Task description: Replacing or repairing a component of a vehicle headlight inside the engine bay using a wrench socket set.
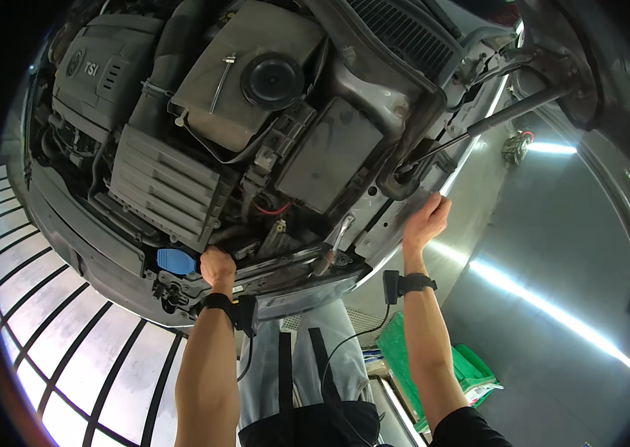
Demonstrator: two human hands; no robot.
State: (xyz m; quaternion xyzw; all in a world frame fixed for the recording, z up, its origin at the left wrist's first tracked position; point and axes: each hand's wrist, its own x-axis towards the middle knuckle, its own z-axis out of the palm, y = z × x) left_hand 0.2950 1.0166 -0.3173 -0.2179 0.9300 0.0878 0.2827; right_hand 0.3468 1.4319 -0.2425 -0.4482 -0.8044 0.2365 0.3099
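My left hand (217, 267) reaches into the front of a car's engine bay, close beside the blue washer-fluid cap (176, 261). Its fingers are curled down and partly hidden, so what they grip cannot be made out. At the right, my right hand (427, 220) rests against the edge of the fender (386, 237), fingers extended and holding nothing. Between the two hands a shiny metal hand tool (339, 235), which looks like a ratchet, lies near the headlight (304, 299). Both wrists carry black straps with small cabled boxes.
A slim metal tool (222, 83) and a round black dish (272, 80) sit on the large box cover. The battery cover (331, 155) and ribbed black housing (166, 182) fill the bay. A strut (516, 110) slants at upper right; a green bin (412, 357) stands below.
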